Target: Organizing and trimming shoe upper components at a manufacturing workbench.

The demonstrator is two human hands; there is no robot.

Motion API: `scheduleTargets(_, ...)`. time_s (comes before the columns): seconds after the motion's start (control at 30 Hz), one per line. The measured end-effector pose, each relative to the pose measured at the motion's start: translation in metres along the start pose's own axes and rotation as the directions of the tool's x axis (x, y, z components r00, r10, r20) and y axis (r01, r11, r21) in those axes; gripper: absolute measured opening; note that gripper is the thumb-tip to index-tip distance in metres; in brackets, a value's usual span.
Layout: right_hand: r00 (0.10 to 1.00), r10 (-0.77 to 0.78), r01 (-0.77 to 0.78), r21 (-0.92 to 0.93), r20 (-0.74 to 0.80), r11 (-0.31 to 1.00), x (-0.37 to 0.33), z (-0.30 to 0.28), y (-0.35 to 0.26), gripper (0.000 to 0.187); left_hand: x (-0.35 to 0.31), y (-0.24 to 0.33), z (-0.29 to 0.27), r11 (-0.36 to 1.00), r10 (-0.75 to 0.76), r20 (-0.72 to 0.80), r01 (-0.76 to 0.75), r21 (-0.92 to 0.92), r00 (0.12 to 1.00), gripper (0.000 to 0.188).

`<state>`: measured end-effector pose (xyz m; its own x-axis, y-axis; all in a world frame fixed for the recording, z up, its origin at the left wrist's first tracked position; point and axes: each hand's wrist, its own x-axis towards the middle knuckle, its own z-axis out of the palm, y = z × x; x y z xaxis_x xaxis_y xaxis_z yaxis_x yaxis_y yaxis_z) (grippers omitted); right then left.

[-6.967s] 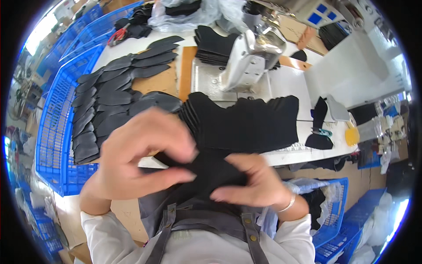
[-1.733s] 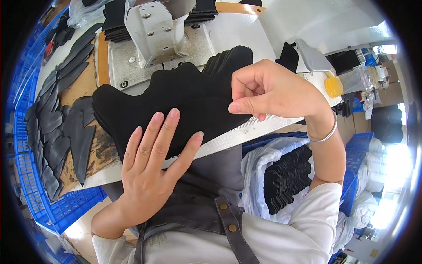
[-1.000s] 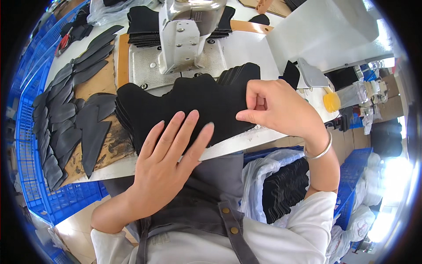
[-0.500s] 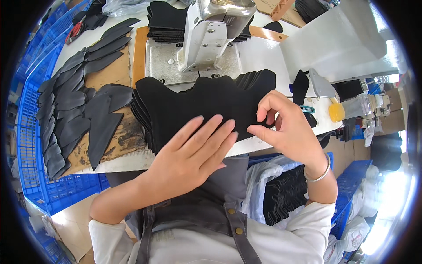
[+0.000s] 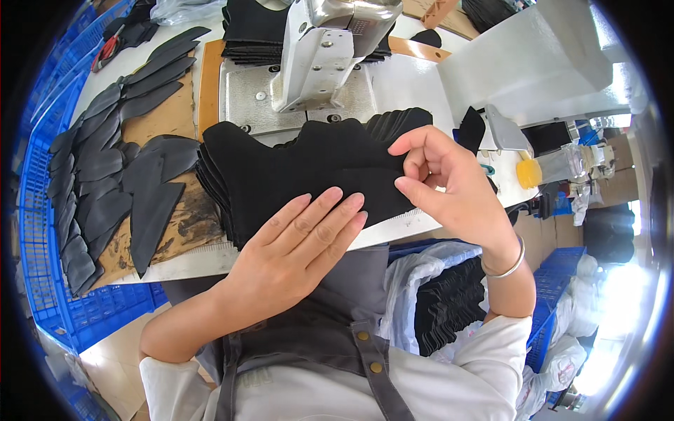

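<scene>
A thick stack of black cut fabric pieces (image 5: 281, 168) with wavy far edges lies at the front of the worktable. My left hand (image 5: 295, 242) rests its straight fingers on the near edge of the stack. Over the right end of the pieces is my right hand (image 5: 449, 182), its thumb and index finger apart and the other fingers curled inward. Nothing shows between them. A faint edge runs across the top piece near the right thumb. Just beyond the stack stands a white and silver machine head (image 5: 316, 70) on a metal bed plate (image 5: 256, 95).
Dark leaf-shaped pieces (image 5: 105, 168) overlap on a brown board at the left, beside a blue crate (image 5: 42, 266). More black pieces (image 5: 253, 35) are stacked behind the machine. A yellow-capped clear bottle (image 5: 530, 173) is at the right. Below, a plastic-lined bin (image 5: 449, 302) contains black pieces.
My right hand has moved a little toward the far side of the stack, and its index finger has straightened. My left hand has shifted slightly nearer. The whole view has moved a little.
</scene>
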<state>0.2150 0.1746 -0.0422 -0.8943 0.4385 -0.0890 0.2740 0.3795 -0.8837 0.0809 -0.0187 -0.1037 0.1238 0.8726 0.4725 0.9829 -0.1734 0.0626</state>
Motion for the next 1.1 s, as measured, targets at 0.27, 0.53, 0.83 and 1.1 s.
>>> scheduleTargets(0.27,1.000,-0.031,0.030,-0.090,-0.004,0.996,0.002,-0.002,0.004,0.025,0.000,0.001,0.001,0.999,-0.009,0.006,0.008,0.035,1.000,0.039)
scheduleTargets(0.53,1.000,-0.022,0.024,-0.125,0.021,0.992,0.003,-0.006,0.007,0.023,0.003,0.002,-0.001,0.998,-0.008,0.035,0.006,0.058,0.999,0.044)
scheduleTargets(0.83,0.998,-0.054,0.057,-0.155,0.022,0.986,0.007,-0.007,0.009,0.022,0.006,0.003,0.003,0.996,0.000,0.007,0.000,0.089,1.000,0.043)
scheduleTargets(1.1,0.998,-0.005,0.012,-0.121,0.061,0.993,0.011,-0.008,0.007,0.015,0.007,-0.011,-0.020,0.974,-0.163,-0.080,0.147,-0.173,0.983,0.036)
